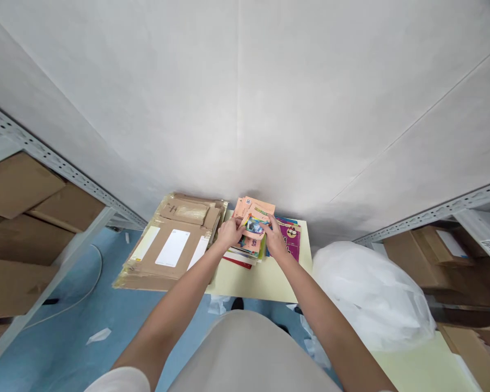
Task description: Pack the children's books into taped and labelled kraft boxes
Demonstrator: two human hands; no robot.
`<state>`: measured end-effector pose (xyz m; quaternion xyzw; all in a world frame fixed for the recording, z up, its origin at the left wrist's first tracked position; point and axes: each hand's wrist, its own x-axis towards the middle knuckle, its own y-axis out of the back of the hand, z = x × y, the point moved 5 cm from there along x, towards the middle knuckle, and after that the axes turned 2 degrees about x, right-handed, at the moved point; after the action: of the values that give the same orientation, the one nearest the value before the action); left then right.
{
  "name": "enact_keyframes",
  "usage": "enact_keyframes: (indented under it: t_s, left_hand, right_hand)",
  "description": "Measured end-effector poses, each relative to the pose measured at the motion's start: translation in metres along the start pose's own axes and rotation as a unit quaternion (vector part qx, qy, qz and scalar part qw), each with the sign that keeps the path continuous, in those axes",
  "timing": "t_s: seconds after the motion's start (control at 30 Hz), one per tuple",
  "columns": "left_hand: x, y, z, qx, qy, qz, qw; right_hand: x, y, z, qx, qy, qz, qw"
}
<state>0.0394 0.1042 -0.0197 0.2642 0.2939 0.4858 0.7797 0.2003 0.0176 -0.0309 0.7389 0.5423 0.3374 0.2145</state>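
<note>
Between my two hands is a small orange booklet (pixel 259 210) with a colourful picture on its cover, held just above a pile of books. My left hand (pixel 230 234) grips its lower left edge. At the right edge, the fingers of my right hand (pixel 274 238) are closed on the same booklet. Beneath lies an uneven stack of thin books (pixel 250 246), partly hidden by my hands. A purple book (pixel 293 239) rests just right of my right hand, on the pale yellow table (pixel 265 280).
Flattened cardboard (pixel 147 269) with white labels is stacked on the table's left. A large white plastic bag (pixel 371 294) bulges at the right. Shelves with cardboard boxes (pixel 20 185) flank both sides. A wall (pixel 237 109) rises behind; paper scraps (pixel 99 335) lie on the blue floor.
</note>
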Motion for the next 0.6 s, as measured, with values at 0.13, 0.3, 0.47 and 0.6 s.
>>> enact_keyframes:
  t_s: [0.13, 0.3, 0.47, 0.6]
  left_hand:
    - [-0.026, -0.017, -0.009, -0.23, 0.034, -0.021, 0.972]
    - [-0.082, -0.038, -0.011, -0.468, 0.049, -0.109, 0.876]
    - [-0.134, -0.05, -0.003, -0.5, 0.045, -0.198, 0.842]
    - [-0.158, -0.071, 0.016, -0.479, 0.01, -0.304, 0.823]
  right_hand:
    - [-0.02, 0.004, -0.005, 0.176, -0.05, 0.089, 0.979]
    - [-0.052, 0.007, -0.01, 0.441, -0.223, 0.079, 0.866]
    - [-0.082, 0.04, -0.01, 0.476, -0.305, 0.071, 0.821]
    - [-0.117, 0.076, -0.001, 0.414, -0.323, 0.108, 0.844]
